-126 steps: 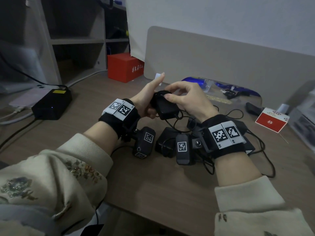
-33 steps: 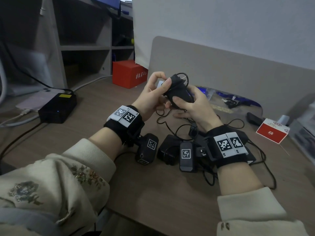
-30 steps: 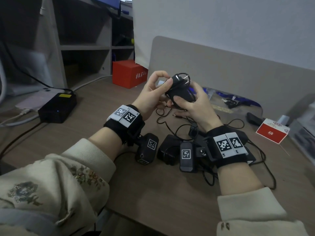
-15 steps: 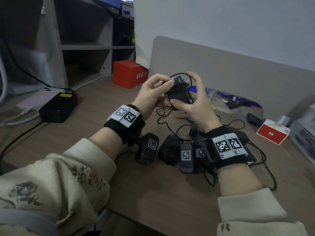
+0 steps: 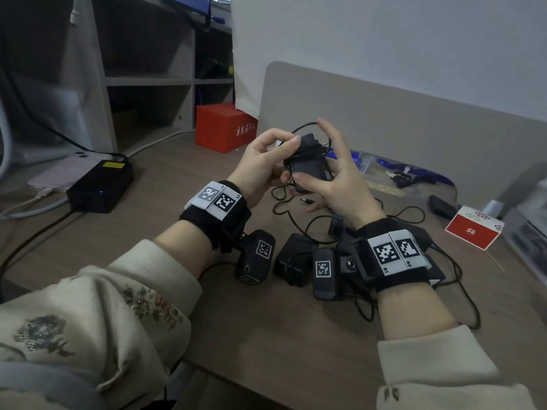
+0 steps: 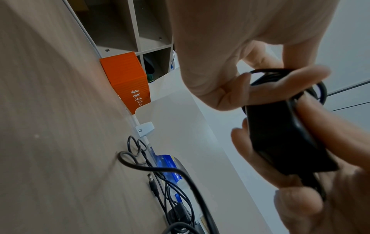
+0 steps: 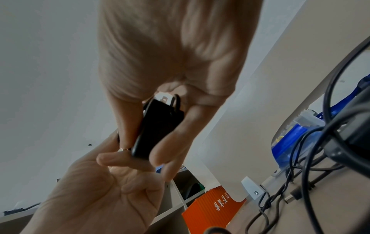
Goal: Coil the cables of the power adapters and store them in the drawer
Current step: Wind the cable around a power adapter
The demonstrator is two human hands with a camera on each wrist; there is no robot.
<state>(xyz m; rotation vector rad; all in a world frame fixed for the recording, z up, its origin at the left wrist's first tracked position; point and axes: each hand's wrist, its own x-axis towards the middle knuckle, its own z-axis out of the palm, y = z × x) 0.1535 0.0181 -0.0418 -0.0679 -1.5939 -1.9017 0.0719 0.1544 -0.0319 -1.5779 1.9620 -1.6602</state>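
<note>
Above the middle of the tabletop (image 5: 284,335), toward its far edge, both my hands hold one black power adapter (image 5: 306,170) clear of the surface. My left hand (image 5: 260,164) has its grip closed on the adapter's upper end, thumb and forefinger pinching it where a few turns of cable (image 5: 305,127) already wrap the body. My right hand (image 5: 334,179) cradles the adapter from the other side, thumb pressed on its face, while the forefinger points up with a loop of the cable passing over it. The rest of that cable hangs down to the tabletop, its barrel plug (image 5: 305,200) lying free below my hands. Nearer me, other black adapters (image 5: 291,258) lie in a tangle of cords. A red box (image 5: 223,130) stands at the far left.
</note>
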